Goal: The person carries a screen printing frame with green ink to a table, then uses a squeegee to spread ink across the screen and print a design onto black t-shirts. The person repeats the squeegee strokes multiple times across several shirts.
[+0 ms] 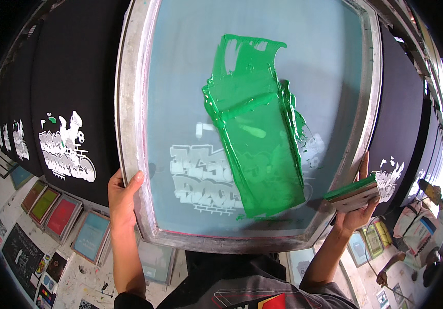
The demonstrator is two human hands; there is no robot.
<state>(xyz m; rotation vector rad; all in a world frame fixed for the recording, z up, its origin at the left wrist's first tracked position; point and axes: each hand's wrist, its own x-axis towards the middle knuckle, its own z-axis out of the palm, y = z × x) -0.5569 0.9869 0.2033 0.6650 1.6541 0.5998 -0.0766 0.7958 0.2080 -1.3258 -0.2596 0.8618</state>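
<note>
A large screen-printing frame (129,110) with a pale blue mesh hangs tilted in front of me over black fabric. Thick green ink (262,149) lies in a broad smeared band down the mesh, with a ridge across its middle and wet lumps along its sides. A pale lettered design shows in the mesh, partly covered by ink. My left hand (122,201) grips the frame's lower left side, thumb on top. At the lower right, my right hand (356,215) holds a wooden squeegee (354,194) with a green-coated edge, its fingers also against the frame.
Black fabric panels (72,62) with white prints run on both sides. Framed screens (62,216) in red, green and blue lean low at the left, others (371,239) at the lower right. Another person (420,232) stands at the far right. Papers lie on the floor.
</note>
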